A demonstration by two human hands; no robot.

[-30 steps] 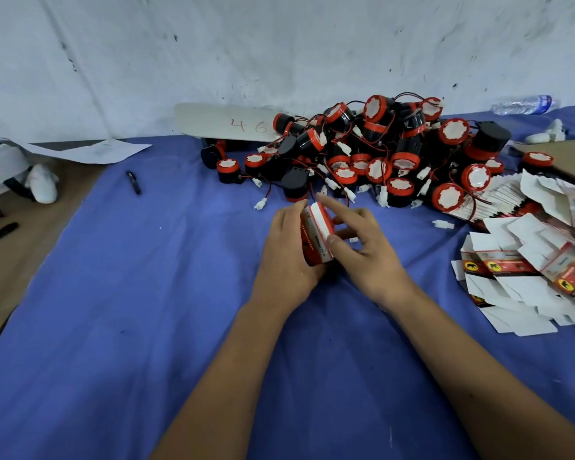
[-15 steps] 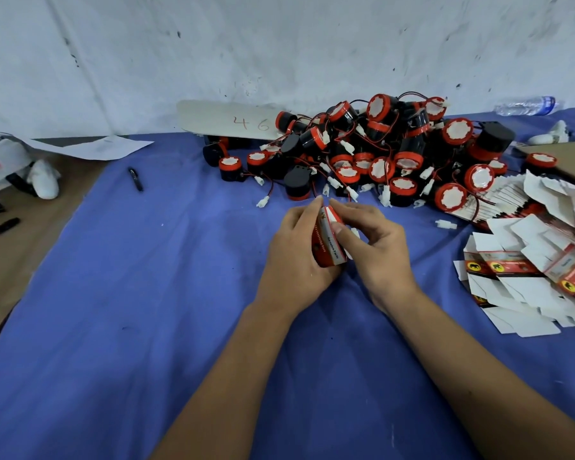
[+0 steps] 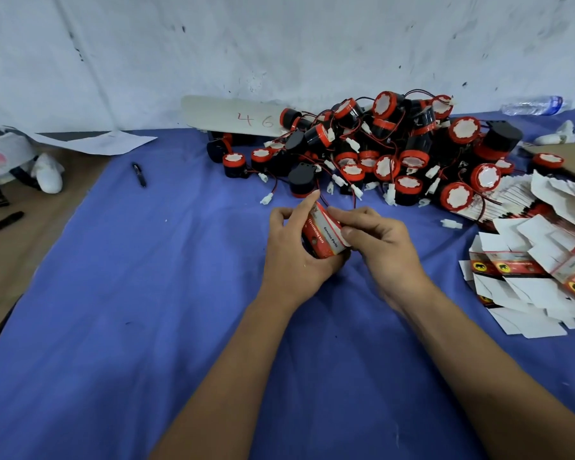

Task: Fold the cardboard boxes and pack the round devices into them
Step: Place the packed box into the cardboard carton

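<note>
Both your hands are on one red cardboard box (image 3: 322, 235) above the blue cloth (image 3: 146, 310), left hand (image 3: 296, 257) cupping it, right hand (image 3: 379, 240) pinching its white flap, long axis tilted up-left toward the round devices (image 3: 395, 151).

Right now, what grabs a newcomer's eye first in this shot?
The big heap of round black-and-red devices with trailing wires at the back of the blue cloth-covered table, against the white wall. At centre, the left hand and right hand grip one small red-and-white cardboard box. At the right edge lies a spread of flat unfolded red-and-white box blanks.
</note>
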